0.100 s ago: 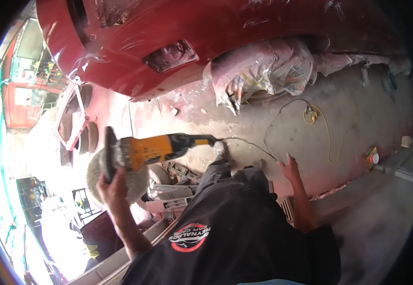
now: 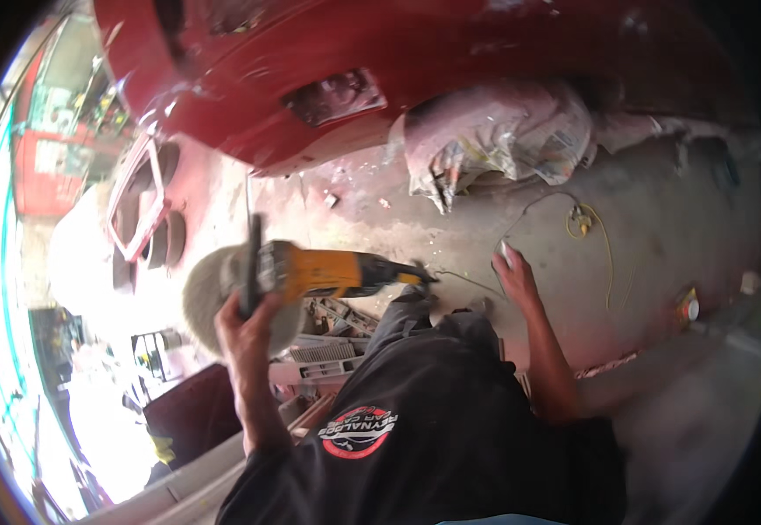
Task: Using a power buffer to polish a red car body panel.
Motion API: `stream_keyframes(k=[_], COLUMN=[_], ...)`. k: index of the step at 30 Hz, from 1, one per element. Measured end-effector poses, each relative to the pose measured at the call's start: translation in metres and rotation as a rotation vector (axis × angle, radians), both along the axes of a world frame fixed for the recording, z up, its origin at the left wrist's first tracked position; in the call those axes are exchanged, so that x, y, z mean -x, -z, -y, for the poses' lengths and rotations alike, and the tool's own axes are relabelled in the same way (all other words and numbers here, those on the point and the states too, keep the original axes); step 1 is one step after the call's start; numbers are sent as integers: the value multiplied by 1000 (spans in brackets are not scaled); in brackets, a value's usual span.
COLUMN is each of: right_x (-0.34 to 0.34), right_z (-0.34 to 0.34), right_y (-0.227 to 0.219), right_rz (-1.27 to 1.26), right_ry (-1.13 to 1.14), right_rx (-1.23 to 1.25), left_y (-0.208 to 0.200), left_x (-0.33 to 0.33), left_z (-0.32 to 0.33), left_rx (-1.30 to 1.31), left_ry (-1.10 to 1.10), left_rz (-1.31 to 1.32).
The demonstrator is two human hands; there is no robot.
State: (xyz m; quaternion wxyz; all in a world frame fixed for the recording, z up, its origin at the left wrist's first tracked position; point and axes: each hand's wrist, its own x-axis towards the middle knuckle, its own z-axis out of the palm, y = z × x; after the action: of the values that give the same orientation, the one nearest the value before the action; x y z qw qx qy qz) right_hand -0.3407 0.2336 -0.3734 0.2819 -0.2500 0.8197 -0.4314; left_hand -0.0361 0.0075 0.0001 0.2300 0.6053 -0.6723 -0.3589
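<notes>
My left hand (image 2: 247, 332) is wrapped round the black front handle (image 2: 254, 262) of a yellow-and-black polisher (image 2: 324, 269). The polisher hangs level at the left, its body pointing right, and a large fluffy pale pad (image 2: 210, 293) shows behind my hand. A thin dark power cord (image 2: 468, 282) runs from its rear end to my right hand (image 2: 516, 278). My right hand is closed at the cord's bend, with a bright spot at the fingertips. From there the cord goes on to a yellow extension cord (image 2: 608, 262) on the floor.
A red car body (image 2: 450, 44) spans the top, its wheel area draped with paint-spattered sheeting (image 2: 494, 140). A pinkish frame (image 2: 127, 206) and tyres stand at the left. Car parts (image 2: 328, 346) lie beside my legs. A small can (image 2: 688, 306) sits at the right.
The polisher and my left hand have shifted right. My right hand has risen and moved slightly left, drawing the cord's bend with it. The view has turned a little.
</notes>
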Motion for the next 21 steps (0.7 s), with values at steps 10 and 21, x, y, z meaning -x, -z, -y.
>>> stream_keyframes(k=[10, 21], right_x=[-11, -12], right_z=[136, 40], right_y=[-72, -69], right_rz=[1022, 1021], right_ry=[-53, -2], right_rx=[267, 307], left_y=[37, 66], left_x=[72, 103], left_z=[-57, -65], left_rx=[-309, -112], left_ry=[605, 916], left_rz=[-103, -157])
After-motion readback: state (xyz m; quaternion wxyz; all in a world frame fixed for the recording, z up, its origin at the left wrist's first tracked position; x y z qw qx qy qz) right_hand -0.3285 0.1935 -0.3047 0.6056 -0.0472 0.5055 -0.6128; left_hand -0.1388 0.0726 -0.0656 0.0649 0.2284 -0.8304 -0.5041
